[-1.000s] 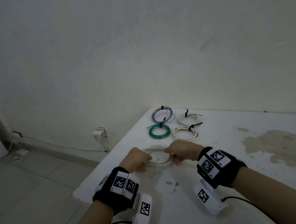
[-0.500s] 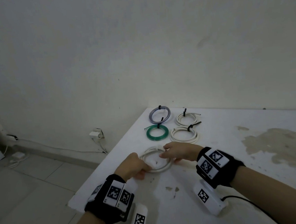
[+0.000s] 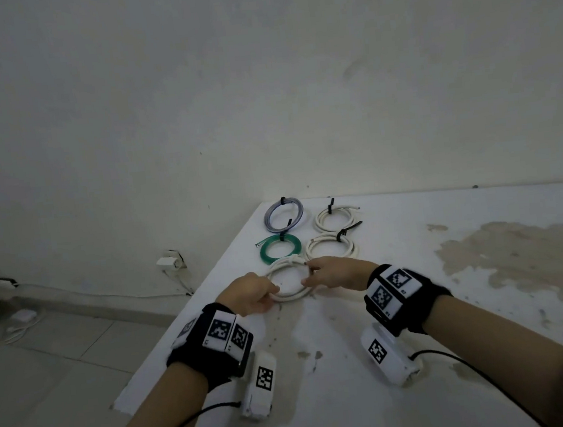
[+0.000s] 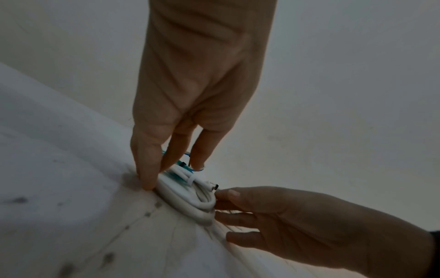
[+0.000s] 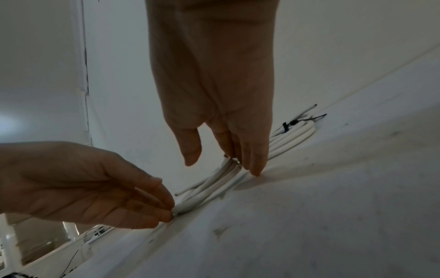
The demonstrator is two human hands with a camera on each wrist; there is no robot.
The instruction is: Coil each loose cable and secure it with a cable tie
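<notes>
The head camera looked forward and down from well above the tabletop, taking in both forearms and the wall behind. Each wrist camera sat low and close — just over the tabletop, facing along its own fingers. All three views shared the white coil between the hands — the left wrist view from its left, the right from its right.

A white table with worn, brownish patches stands against the wall. On it lie five coils: a grey one and a white one at the back, a green one and a white one in front of them, and nearest, another white coil.
</notes>
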